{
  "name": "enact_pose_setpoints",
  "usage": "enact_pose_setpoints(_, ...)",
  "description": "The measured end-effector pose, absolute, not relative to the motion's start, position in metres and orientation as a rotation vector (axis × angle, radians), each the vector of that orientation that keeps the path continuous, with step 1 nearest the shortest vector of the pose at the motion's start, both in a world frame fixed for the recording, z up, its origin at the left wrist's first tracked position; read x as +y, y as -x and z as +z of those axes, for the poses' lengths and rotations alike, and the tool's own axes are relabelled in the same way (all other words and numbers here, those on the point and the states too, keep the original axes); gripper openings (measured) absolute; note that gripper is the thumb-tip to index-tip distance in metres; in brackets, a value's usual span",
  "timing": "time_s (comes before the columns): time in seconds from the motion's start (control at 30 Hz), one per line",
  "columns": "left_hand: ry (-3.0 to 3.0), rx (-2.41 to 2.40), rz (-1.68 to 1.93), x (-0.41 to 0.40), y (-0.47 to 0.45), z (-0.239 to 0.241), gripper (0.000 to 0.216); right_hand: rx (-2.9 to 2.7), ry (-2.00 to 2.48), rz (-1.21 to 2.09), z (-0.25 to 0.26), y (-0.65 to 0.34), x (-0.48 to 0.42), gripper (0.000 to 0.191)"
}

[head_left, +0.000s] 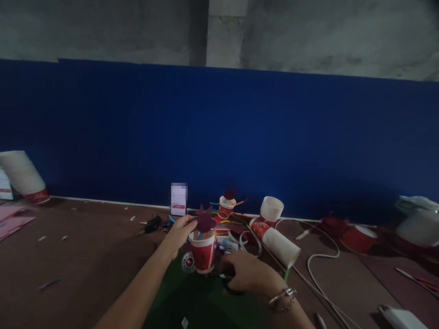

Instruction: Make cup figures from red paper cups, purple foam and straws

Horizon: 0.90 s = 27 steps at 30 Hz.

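A red and white paper cup (202, 256) stands upright on a dark green mat (192, 306). From its top rises a dark purple cutout (205, 221) with pointed tips, like a small head with ears. My left hand (178, 235) is closed at the cup's left rim, thumb and fingers against the rim and the cutout's edge. To the right of the cup, my right hand (248, 273) is curled round a dark thing with a short shiny tip, which looks like black-handled scissors (229, 275). A wheel-like disc (188, 262) lies against the cup's left side.
Behind stands a second decorated cup (226, 208), beside a propped phone (179, 199) and keys (151, 225). A stack of paper cups (276, 242) lies on its side at right, near a white cable (322, 256). Markers (227, 244) and a tape ring (252, 242) sit between.
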<state>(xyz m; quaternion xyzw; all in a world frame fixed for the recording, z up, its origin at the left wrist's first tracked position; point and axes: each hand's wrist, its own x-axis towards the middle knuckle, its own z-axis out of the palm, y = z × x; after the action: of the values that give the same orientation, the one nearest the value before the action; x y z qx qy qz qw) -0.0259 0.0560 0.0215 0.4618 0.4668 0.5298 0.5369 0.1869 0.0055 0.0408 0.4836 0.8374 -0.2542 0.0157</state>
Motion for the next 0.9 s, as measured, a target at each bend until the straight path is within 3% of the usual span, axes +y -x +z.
enact_pose_setpoints(0.9, -1.039, 1.088, 1.358, 0.053, 0.019, 0.021, 0.02, 2.62, -1.491, -0.767, 0.03, -0.185, 0.005, 0.035)
